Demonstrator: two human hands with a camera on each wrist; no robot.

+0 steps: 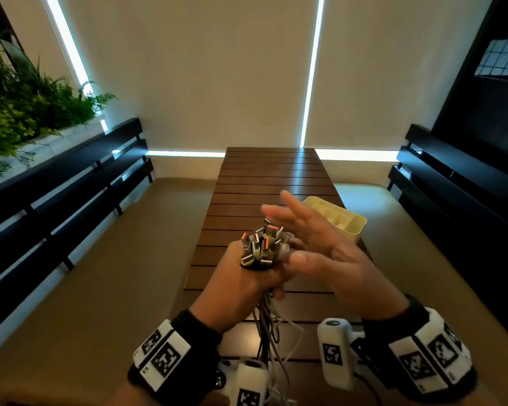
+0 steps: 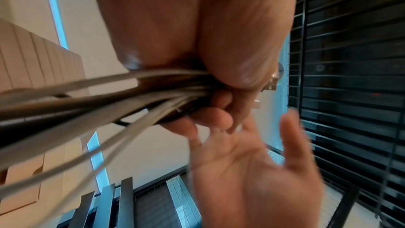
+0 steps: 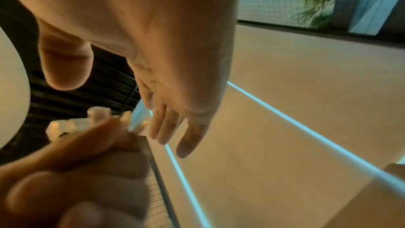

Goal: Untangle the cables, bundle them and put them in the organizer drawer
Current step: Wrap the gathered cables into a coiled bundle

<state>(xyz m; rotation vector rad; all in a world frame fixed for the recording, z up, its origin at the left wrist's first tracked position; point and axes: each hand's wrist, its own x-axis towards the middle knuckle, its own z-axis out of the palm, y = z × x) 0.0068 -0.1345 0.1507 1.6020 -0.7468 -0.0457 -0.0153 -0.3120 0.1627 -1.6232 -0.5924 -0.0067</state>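
Note:
My left hand grips a bunch of cables upright above the near end of the table, with the USB plugs sticking up out of the fist. The loose white and grey cable lengths hang down below it. In the left wrist view the cables run through the curled left fingers. My right hand is flat beside the plugs on their right, fingers straight and holding nothing; it also shows in the right wrist view next to the plugs. A pale yellow organizer drawer with dividers sits on the table behind the right hand.
The slatted dark wooden table stretches away from me. Cushioned benches with dark slatted backs flank it on both sides. Green plants stand at the far left. A blind-covered window fills the back wall.

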